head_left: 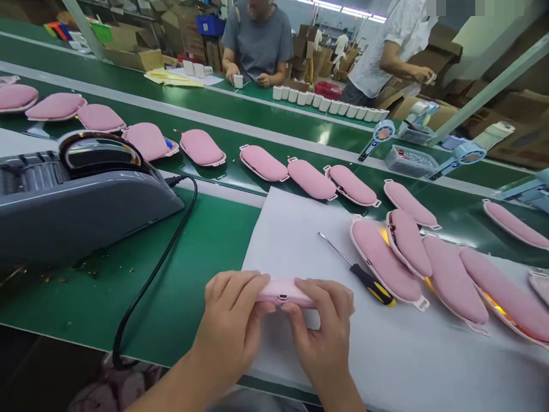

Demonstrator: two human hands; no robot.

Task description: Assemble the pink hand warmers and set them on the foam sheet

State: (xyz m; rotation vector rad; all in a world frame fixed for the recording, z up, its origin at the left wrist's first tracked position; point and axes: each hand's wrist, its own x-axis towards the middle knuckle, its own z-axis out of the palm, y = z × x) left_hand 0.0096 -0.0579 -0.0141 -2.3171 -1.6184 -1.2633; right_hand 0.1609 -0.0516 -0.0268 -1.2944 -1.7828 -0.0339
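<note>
Evidently the left hand (231,326) and right hand (328,337) pinched the pink pad (283,292) by its ends above the near edge of the bench (201,246); it looked light, plush-faced, stiff-shelled, best gripped along the rim.

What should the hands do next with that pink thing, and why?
Probably press the case together along its edge. The left hand and right hand both pinch it edge-on over the white sheet, and the screwdriver lies untouched beside them, so finger pressure seems the likelier move.
</note>
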